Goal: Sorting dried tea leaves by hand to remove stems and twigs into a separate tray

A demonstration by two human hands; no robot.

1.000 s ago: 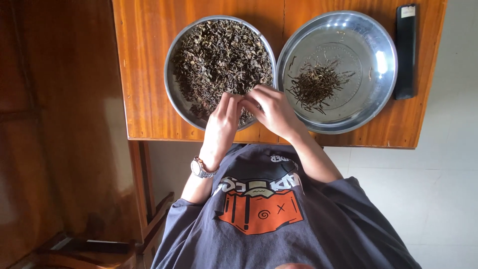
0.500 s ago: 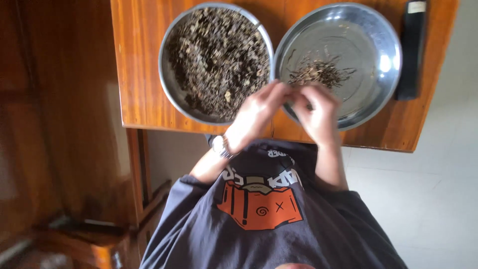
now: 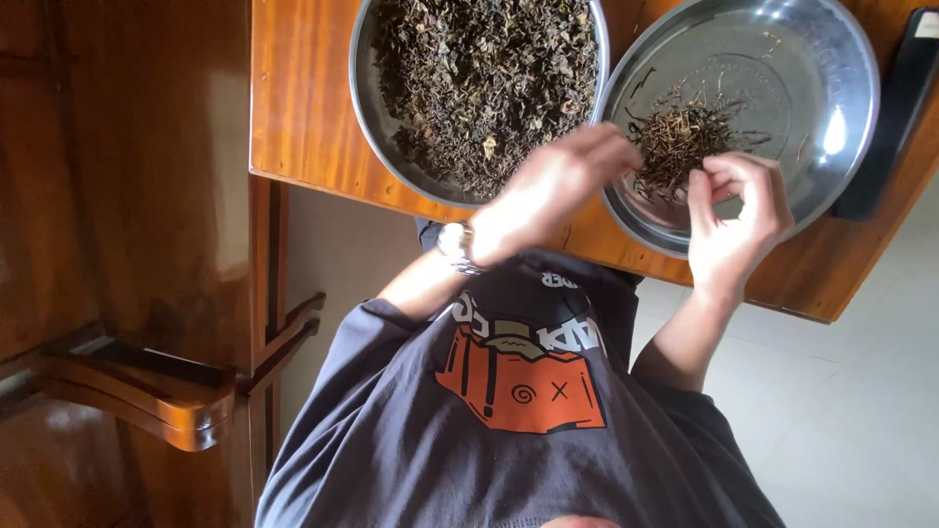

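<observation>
A wooden table (image 3: 303, 108), glossy and orange-brown, fills the top of the view, its near edge running just above the person's chest. To the left stands a dark wooden chair (image 3: 156, 391) with a curved, polished arm, close to the table's leg. The person wears a grey shirt (image 3: 509, 440) with an orange print on the front.

Two round, shiny metal pans sit side by side on the table, their rims almost touching. The left pan (image 3: 367, 108) is heaped with dry, crumpled, dark leaves (image 3: 484, 68). The right pan (image 3: 831, 68) is mostly bare, with a small pile of thin, wiry stems (image 3: 675, 142) near its middle. A flat black case (image 3: 895, 108) lies just beside the right pan, at the table's right end.

The left hand (image 3: 553, 191), blurred, hangs over the gap between the two pans, fingers drawn together; whether it pinches anything cannot be told. A metal wristwatch (image 3: 457, 244) sits on that wrist. The right hand (image 3: 738, 220) is over the near rim of the right pan, fingers loosely curled and open, tips next to the stems.
</observation>
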